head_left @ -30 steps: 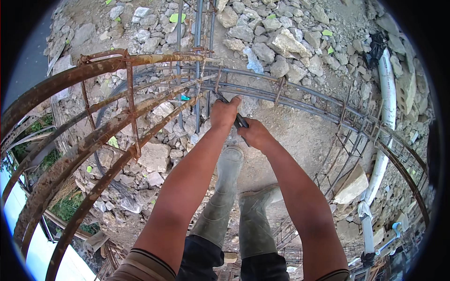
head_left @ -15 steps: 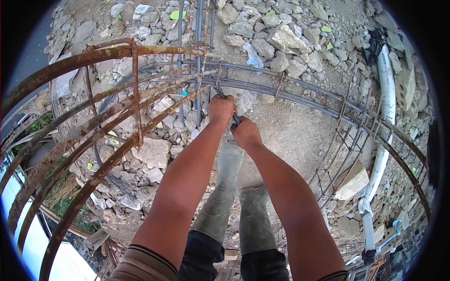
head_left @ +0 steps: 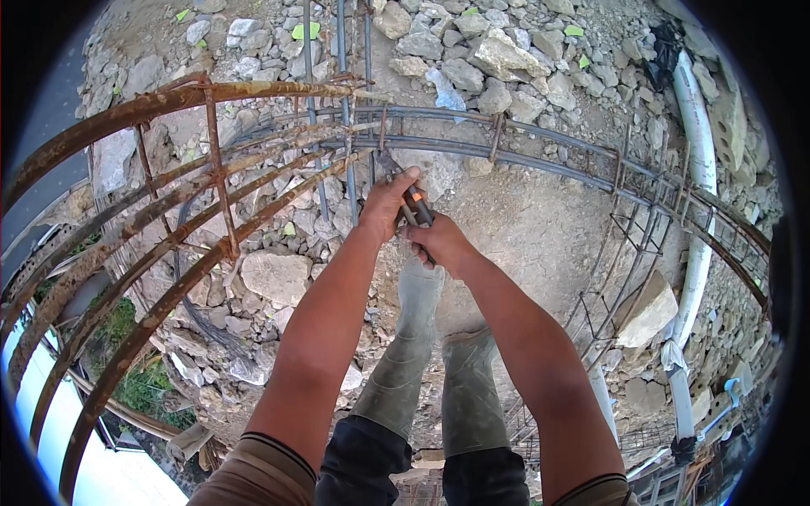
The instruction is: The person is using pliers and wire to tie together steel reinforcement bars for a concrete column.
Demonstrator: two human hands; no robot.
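A pair of dark long-handled pliers (head_left: 416, 199) with an orange mark is gripped by both my hands in front of me. My left hand (head_left: 385, 207) is closed around the upper part, nearer the jaws, its thumb lying along the tool. Lower down and to the right, my right hand (head_left: 442, 241) is closed on the handle ends. The jaws reach a thin upright rusty steel tie (head_left: 382, 128) at the grey reinforcing bars (head_left: 472, 149); whether they bite on it I cannot tell.
Rusty curved bars (head_left: 169, 99) arch across my left, joining upright grey bars (head_left: 342, 63). Broken stones (head_left: 506, 55) cover the far ground. A white pipe (head_left: 697, 160) runs down the right, past a rebar cage (head_left: 629, 244). My rubber boots (head_left: 419, 295) stand on dirt.
The pliers' handles have come apart, and the orange mark now shows. My left hand's grip has loosened and turned. My right hand has moved slightly down, and the view has shifted a little.
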